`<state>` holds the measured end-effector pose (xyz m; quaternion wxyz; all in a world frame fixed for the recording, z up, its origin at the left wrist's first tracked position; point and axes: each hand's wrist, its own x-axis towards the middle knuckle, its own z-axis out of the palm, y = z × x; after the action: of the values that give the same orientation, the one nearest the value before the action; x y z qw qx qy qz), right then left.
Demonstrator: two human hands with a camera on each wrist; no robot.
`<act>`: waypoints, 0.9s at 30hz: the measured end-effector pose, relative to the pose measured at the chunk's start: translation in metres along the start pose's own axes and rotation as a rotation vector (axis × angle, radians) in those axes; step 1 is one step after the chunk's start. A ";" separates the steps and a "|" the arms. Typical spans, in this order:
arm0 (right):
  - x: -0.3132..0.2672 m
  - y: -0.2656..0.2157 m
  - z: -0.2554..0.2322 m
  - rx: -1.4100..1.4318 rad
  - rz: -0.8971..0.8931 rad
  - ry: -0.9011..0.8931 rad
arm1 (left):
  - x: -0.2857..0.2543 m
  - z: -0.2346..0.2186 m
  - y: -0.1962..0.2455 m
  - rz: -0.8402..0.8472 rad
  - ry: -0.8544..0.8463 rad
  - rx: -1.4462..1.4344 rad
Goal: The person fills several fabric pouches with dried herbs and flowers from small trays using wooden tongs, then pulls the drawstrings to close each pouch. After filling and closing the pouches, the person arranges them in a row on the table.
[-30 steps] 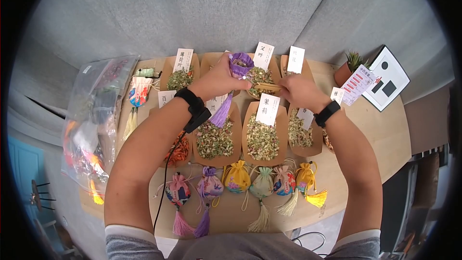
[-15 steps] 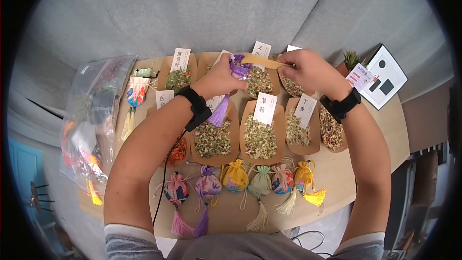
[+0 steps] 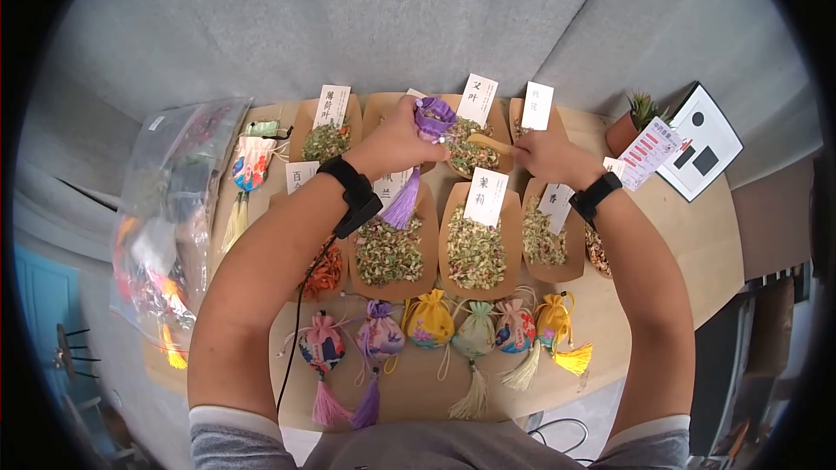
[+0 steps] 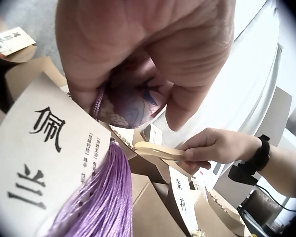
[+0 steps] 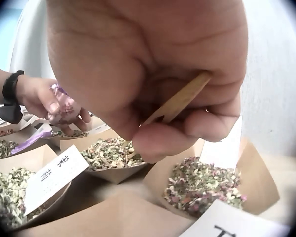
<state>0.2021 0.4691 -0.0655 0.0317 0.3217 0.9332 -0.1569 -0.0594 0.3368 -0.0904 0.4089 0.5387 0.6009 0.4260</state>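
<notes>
In the head view my left hand [image 3: 401, 137] grips a purple pouch [image 3: 434, 117], its mouth held up and open, a purple tassel [image 3: 401, 201] hanging below. The left wrist view shows the pouch's printed side [image 4: 130, 106] between fingers and thumb. My right hand [image 3: 552, 157] pinches the handle of a wooden scoop [image 3: 489, 144]; its tip is at the dried herbs [image 3: 471, 157] in a back-row tray, right of the pouch. In the right wrist view the handle [image 5: 182, 98] lies across the curled fingers. What the scoop carries cannot be told.
Paper trays of dried herbs with label cards [image 3: 486, 198] stand in two rows. Several filled pouches [image 3: 429, 319] line the front. A clear plastic bag [image 3: 170, 218] lies left; a potted plant [image 3: 624, 129] and a framed sheet [image 3: 698, 141] stand right.
The scoop went up to the pouch mouth half a second ago and is now back down at the herb tray with my right hand. The left hand has hardly moved, still gripping the pouch.
</notes>
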 end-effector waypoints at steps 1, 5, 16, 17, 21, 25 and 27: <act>0.000 0.000 0.001 0.000 0.000 0.000 | 0.000 0.000 -0.001 0.000 0.000 0.000; -0.002 -0.014 0.001 0.091 0.059 -0.094 | -0.001 0.000 0.001 -0.006 0.005 0.008; -0.005 -0.013 0.015 -0.061 -0.154 0.092 | -0.004 0.001 0.010 -0.006 0.011 0.021; -0.005 -0.013 0.017 -0.063 -0.163 0.108 | -0.004 0.002 0.009 -0.008 0.005 -0.003; -0.007 -0.013 0.007 0.025 -0.154 0.124 | 0.000 0.004 0.002 0.000 0.014 -0.007; -0.019 -0.020 -0.022 0.055 -0.144 0.170 | 0.002 0.003 -0.001 -0.001 0.006 0.002; -0.024 -0.026 -0.040 -0.062 -0.176 0.264 | 0.000 0.004 0.005 -0.040 0.000 0.025</act>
<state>0.2070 0.4476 -0.0162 -0.0953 0.2555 0.9582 -0.0867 -0.0545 0.3369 -0.0869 0.4106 0.5316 0.6167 0.4105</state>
